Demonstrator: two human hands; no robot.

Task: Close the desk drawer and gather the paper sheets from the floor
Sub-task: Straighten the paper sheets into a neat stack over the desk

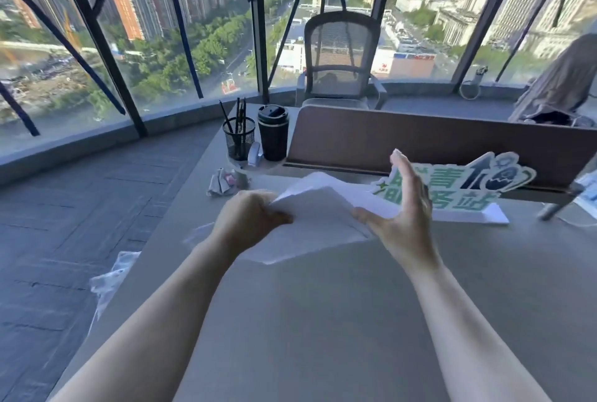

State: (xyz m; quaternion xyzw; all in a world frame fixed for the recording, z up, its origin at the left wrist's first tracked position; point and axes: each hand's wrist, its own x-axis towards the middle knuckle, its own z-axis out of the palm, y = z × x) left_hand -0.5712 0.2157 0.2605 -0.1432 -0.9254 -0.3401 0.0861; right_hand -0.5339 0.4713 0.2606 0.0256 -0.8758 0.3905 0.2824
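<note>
A stack of white paper sheets point(318, 214) lies slightly fanned on the grey desk point(323, 321), just in front of me. My left hand point(250, 217) is closed on the stack's left edge. My right hand point(405, 207) stands upright against the stack's right edge, fingers spread, thumb touching the paper. The desk drawer is out of sight below the tabletop.
A mesh pen cup point(239, 140), a black travel mug point(273, 133) and crumpled paper point(223, 182) sit at the desk's far left. A green-and-white sign point(452, 188) stands before the brown divider panel point(436, 146). Plastic wrap point(109, 279) hangs off the left edge. A mesh chair point(340, 59) faces the windows.
</note>
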